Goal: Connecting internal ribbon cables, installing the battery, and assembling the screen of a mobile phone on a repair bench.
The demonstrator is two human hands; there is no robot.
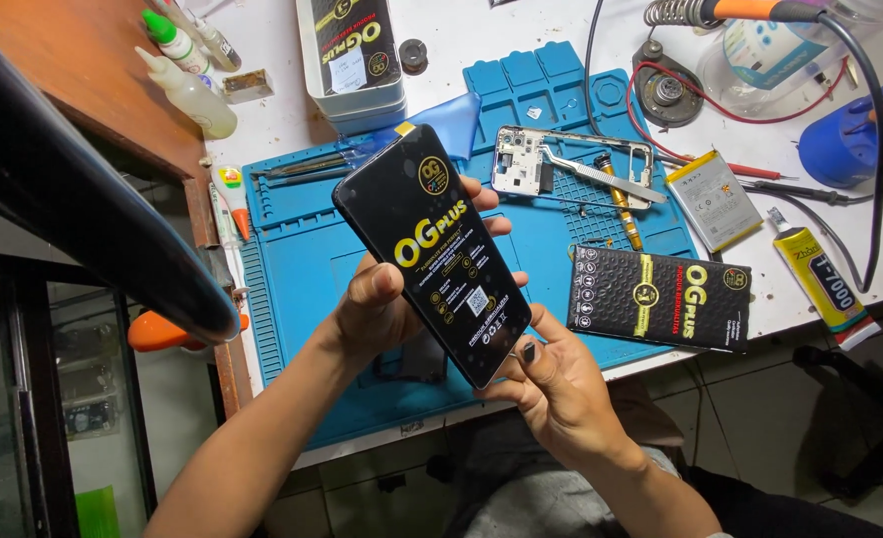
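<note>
A flat, glossy black phone display panel [431, 254], rectangular with rounded corners and covered by a printed protective film, is held in the air above the blue silicone work mat [292, 269]. Its long axis runs diagonally, the upper end pointing up and to the left, the lower end down and to the right, toward the person. The left hand [377, 304] supports the panel from behind, thumb pressed on the front face and fingertips showing past the right edge; its grip is closed on the panel. The right hand [551, 384] pinches the lower corner between thumb and fingers, its grip likewise narrow and holding the panel.

On the mat lie a bare metal phone frame [561, 159], steel tweezers [601, 177] resting across it, and a brass-handled screwdriver [621, 204]. A black textured pouch [660, 297] with yellow print overhangs the mat's right edge. On the white table [461, 30] sit a flat silver battery [715, 199] and a tube of adhesive [825, 279].
</note>
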